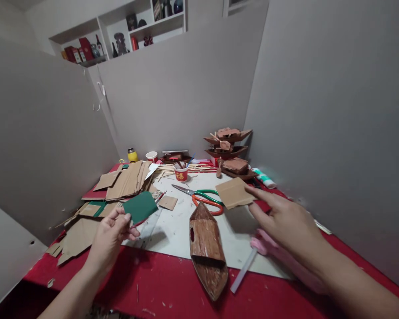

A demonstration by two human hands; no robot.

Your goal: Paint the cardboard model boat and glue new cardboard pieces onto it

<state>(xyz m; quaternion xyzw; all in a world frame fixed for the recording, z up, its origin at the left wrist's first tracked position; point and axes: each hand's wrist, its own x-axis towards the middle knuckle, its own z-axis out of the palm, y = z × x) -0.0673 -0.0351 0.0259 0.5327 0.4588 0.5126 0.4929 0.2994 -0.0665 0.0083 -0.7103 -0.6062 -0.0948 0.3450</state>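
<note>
My left hand (115, 230) pinches a green-faced piece of card (140, 207) above the white work sheet. A thin dark red pen-like stick (160, 196) shows behind that card; whether the same fingers grip it is unclear. Between the thumb and fingers of my right hand (275, 210) is a plain brown cardboard piece (235, 193), held up to the right. Between the hands, a brown model boat (206, 250) with a curved roof lies on the sheet and red cloth. Scissors (199, 195) with green and orange handles rest beyond it.
Cardboard sheets (126, 181) are piled at left. A small cardboard square (168, 203) lies mid-sheet. A red paper cup (181, 172) and thin sticks stand behind; more model boats (229, 144) are stacked at back right. A pink tool (279, 254) with a translucent stick (244, 270) lies under my right arm.
</note>
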